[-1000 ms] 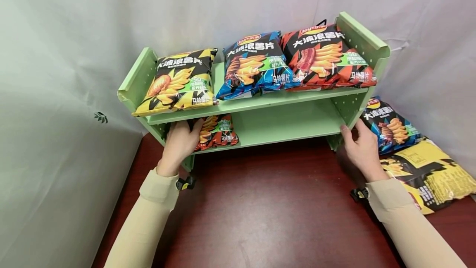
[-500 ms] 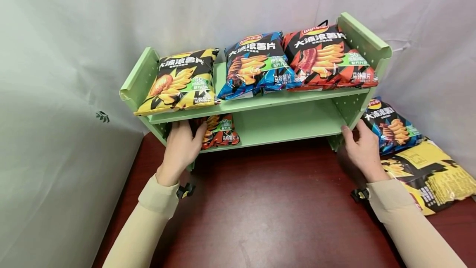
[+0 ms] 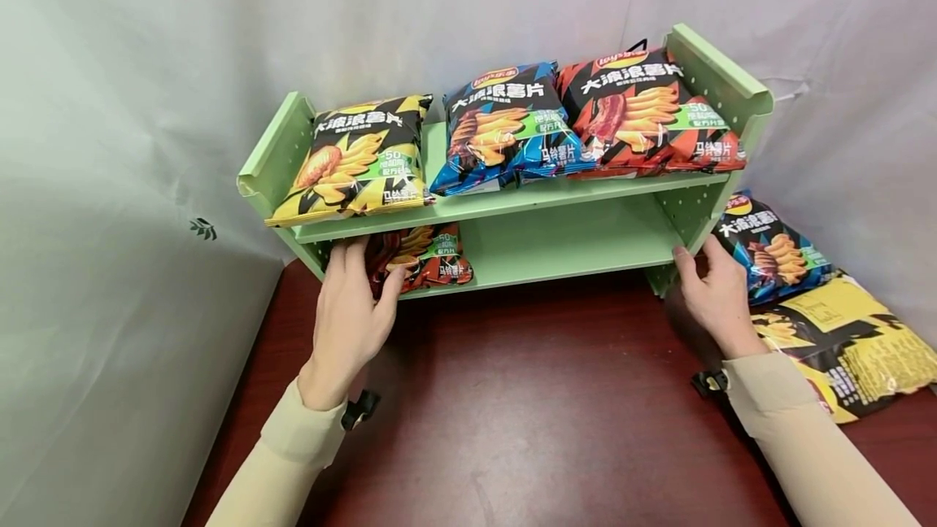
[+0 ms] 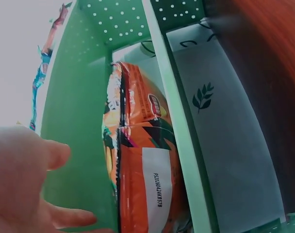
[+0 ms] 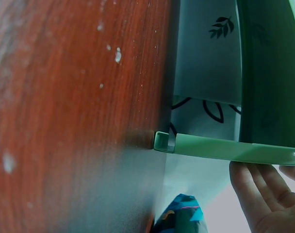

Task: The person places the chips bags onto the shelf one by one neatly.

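A green two-tier shelf (image 3: pixel 556 242) stands on the dark red table. On its lower tier, at the left, lies a red chip bag (image 3: pixel 439 254). The left hand (image 3: pixel 351 303) is at the front of that bag with fingers loosely extended; in the left wrist view a gap separates the visible fingers from the orange-red bag (image 4: pixel 145 170). The right hand (image 3: pixel 717 291) holds the shelf's right side panel (image 5: pixel 220 148), thumb at the front edge and fingers against the outer face. On the upper tier sit a yellow bag (image 3: pixel 355 157), a blue bag (image 3: pixel 508 128) and a red bag (image 3: pixel 644 112).
Right of the shelf, a blue chip bag (image 3: pixel 776 250) and a yellow chip bag (image 3: pixel 856 344) lie on the table (image 3: pixel 527 413). Pale fabric (image 3: pixel 124 185) hangs at the left and behind the shelf.
My left hand has drawn back toward the front left, out from the lower tier, uncovering more of the red chip bag. The right hand has stayed on the side panel.
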`<action>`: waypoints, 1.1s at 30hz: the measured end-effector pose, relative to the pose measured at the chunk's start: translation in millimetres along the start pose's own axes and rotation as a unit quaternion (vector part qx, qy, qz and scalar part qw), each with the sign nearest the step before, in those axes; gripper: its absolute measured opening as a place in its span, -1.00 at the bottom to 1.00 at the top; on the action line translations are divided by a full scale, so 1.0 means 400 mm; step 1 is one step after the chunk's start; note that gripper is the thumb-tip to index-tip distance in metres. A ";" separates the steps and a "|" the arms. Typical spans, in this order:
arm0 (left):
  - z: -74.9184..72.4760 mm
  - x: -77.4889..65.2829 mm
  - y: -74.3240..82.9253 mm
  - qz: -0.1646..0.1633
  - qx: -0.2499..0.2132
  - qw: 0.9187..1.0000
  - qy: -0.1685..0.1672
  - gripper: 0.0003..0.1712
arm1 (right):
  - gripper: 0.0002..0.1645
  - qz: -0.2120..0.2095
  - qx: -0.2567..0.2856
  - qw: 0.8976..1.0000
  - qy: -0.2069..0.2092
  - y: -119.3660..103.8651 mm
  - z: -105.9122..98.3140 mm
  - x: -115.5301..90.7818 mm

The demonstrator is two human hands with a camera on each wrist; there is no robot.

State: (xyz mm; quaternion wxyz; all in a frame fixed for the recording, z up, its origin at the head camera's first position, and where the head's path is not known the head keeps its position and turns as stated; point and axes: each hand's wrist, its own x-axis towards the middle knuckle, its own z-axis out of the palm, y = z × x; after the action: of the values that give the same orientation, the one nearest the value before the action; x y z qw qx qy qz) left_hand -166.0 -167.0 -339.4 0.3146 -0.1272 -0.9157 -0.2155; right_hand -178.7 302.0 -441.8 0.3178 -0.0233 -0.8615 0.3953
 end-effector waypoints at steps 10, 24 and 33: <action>-0.027 -0.035 -0.024 0.013 -0.064 0.990 0.122 -0.51 | -0.59 -0.002 0.002 1.000 0.000 0.001 0.000 0.001; -0.021 -0.060 -0.129 -0.042 -0.172 0.965 0.192 -0.62 | -0.57 0.001 0.001 1.000 -0.003 -0.002 -0.005 0.001; 0.011 -0.074 -0.223 -0.137 -0.385 0.909 0.082 -0.44 | -0.58 0.006 0.001 1.000 -0.009 -0.004 -0.004 0.000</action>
State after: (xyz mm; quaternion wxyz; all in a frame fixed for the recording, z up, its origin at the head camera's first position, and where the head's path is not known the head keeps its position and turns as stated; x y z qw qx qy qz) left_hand -178.5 -245.7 -389.1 0.2823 -0.0933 -0.7411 -0.6020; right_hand -177.5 301.7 -440.0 0.3077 -0.0245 -0.8638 0.3981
